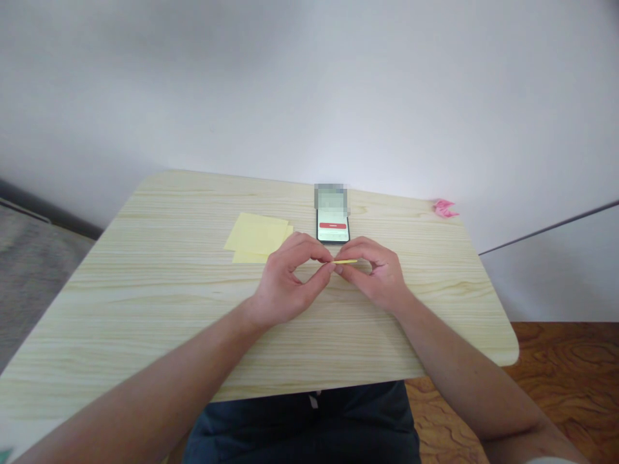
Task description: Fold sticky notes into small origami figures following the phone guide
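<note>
Between both hands is a small folded piece of yellow paper (345, 261), seen nearly edge-on above the table. My left hand (293, 277) pinches its left end between thumb and fingers. With thumb and fingers closed on it from the other side, my right hand (376, 270) grips the same paper. The fingertips of both hands meet near the paper's left end and hide part of it. Just left of my left hand lie overlapping square sheets of yellow paper (256, 233). A phone (333, 225) with a lit screen lies directly beyond my fingers.
A folded pink paper piece (444, 208) sits at the table's far right edge. The pale wood-grain table (145, 290) backs against a white wall (309, 84). Wooden floor (570, 380) shows at the right, and grey carpet (33, 270) at the left.
</note>
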